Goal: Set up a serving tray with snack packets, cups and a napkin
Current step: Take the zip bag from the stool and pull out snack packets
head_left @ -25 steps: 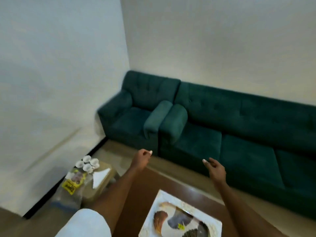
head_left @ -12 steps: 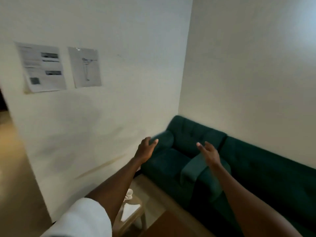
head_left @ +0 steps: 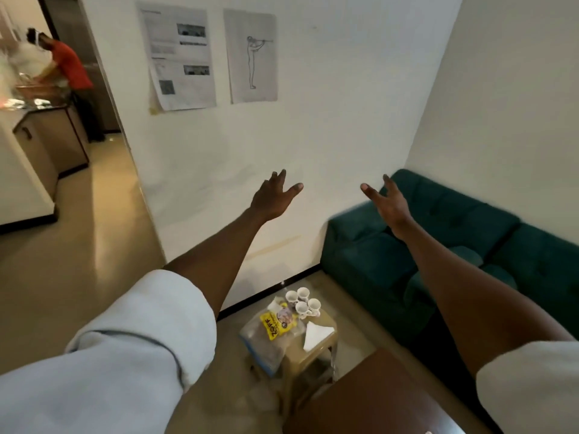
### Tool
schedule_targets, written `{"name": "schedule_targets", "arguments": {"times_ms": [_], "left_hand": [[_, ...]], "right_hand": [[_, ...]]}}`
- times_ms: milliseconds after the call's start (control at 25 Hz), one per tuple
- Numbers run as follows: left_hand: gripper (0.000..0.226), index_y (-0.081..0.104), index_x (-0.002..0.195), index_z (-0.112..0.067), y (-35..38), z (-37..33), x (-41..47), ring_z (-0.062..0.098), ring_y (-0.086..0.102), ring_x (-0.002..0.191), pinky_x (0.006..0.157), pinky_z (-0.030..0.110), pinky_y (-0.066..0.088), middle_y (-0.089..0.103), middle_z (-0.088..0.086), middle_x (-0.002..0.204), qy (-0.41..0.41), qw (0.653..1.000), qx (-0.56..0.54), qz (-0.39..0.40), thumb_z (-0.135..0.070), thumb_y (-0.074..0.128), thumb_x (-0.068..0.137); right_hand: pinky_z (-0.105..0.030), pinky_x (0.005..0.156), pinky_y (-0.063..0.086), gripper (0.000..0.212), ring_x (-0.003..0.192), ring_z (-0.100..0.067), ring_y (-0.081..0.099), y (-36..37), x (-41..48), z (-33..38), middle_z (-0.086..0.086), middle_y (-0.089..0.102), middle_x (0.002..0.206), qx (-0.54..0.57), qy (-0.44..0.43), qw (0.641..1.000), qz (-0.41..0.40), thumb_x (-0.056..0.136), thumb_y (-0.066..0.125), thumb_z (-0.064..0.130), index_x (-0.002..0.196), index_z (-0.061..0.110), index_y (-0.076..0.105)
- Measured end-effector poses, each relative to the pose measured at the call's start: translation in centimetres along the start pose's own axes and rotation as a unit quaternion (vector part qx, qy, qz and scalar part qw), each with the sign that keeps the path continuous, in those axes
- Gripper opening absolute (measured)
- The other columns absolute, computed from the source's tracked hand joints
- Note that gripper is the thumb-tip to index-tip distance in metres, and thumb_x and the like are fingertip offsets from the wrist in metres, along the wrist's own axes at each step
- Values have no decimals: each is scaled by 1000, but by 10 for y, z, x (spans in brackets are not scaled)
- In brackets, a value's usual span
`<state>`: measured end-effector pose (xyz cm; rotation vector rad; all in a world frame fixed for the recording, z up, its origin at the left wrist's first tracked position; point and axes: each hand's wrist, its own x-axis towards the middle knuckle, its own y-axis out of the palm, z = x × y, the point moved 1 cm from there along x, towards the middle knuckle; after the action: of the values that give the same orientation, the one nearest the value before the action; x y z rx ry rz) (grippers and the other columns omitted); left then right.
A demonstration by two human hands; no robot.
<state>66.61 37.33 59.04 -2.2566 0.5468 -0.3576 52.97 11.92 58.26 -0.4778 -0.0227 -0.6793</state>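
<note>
The person's left grip, a bare hand, is stretched out in front at the end of a straight arm. It is released: fingers spread and slightly bent, thumb apart, holding nothing. The right grip is raised to the same height, also released, with its fingers splayed and nothing in it. The 2 grips are apart from each other and hang in the air well above the task's things, touching none of them. A white sleeve covers the left upper arm.

Below and between the arms stands a small tan counter on the floor, close to the wall's dark skirting. At its far end 4 small white cups sit bunched together, upright. Just in front of them lies a yellow snack packet, resting on a clear plastic bag that hangs over the counter's left edge; what the bag holds cannot be told. A folded white napkin lies flat to the right of the packet.

A dark green sofa fills the corner to the right. The corner of a brown counter shows at the bottom. 2 printed sheets are stuck on the white wall, and another person in a red top bends over a surface through the doorway on the left
</note>
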Motion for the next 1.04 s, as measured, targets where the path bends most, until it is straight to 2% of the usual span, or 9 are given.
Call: {"name": "schedule_targets", "arguments": {"times_ms": [160,280,480,600,680,760,880,1000,1040], "left_hand": [[81,12,165,-22,3,59,24,27,6,161,129,47,11,6,5,173,-39,999,-22,19,-66,37,101],[81,12,165,-21,22,96,53,28,6,160,129,47,12,5,5,173,-52,998,-3,43,-65,37,102],[79,12,165,-21,86,186,104,27,4,161,130,45,9,5,5,173,-136,986,-5,92,-63,37,102],[77,17,164,-15,162,264,126,24,10,161,130,41,11,11,11,172,-203,971,-37,118,-57,40,104],[75,23,162,-11,216,314,124,27,19,158,129,41,17,20,13,170,-267,948,-79,154,-54,44,105],[72,30,159,-8,272,354,118,30,29,155,127,41,24,31,16,165,-307,929,-116,169,-52,46,104],[77,38,154,-3,350,406,103,31,38,149,123,38,29,38,19,160,-386,894,-149,171,-58,47,100],[79,31,155,-3,405,456,70,39,46,140,115,45,40,37,22,157,-534,815,-205,90,-55,52,100],[80,32,154,-4,422,478,60,38,49,137,113,47,43,40,20,155,-593,762,-252,69,-57,54,98]], "right_hand": [[-46,125,28,98,157,-27,27,69,29,-3,-4,26,170,-56,-1,997,51,89,65,67,165,21,23],[-47,125,31,95,154,-28,32,116,54,-25,-7,29,169,-79,4,994,71,91,66,61,164,18,24],[-47,128,26,89,157,-28,27,210,94,-119,-8,28,170,-98,65,984,132,95,66,55,164,17,25],[-41,128,26,91,157,-26,28,273,100,-213,-8,28,170,-116,134,970,167,94,67,56,164,16,25],[-37,128,22,92,157,-24,27,323,84,-271,-7,27,170,-123,180,954,204,93,67,56,164,15,26],[-38,128,24,91,156,-23,31,371,63,-321,-7,31,168,-106,217,944,224,93,71,51,163,13,29],[-39,122,32,76,148,-28,40,433,31,-387,-10,44,159,-156,211,933,245,95,70,46,157,12,41],[-41,108,40,54,133,-38,48,473,-1,-433,-15,52,143,-240,141,927,250,98,62,38,145,13,55],[-42,105,42,52,130,-39,49,490,-7,-446,-17,52,141,-242,143,923,263,98,61,36,144,12,56]]}}
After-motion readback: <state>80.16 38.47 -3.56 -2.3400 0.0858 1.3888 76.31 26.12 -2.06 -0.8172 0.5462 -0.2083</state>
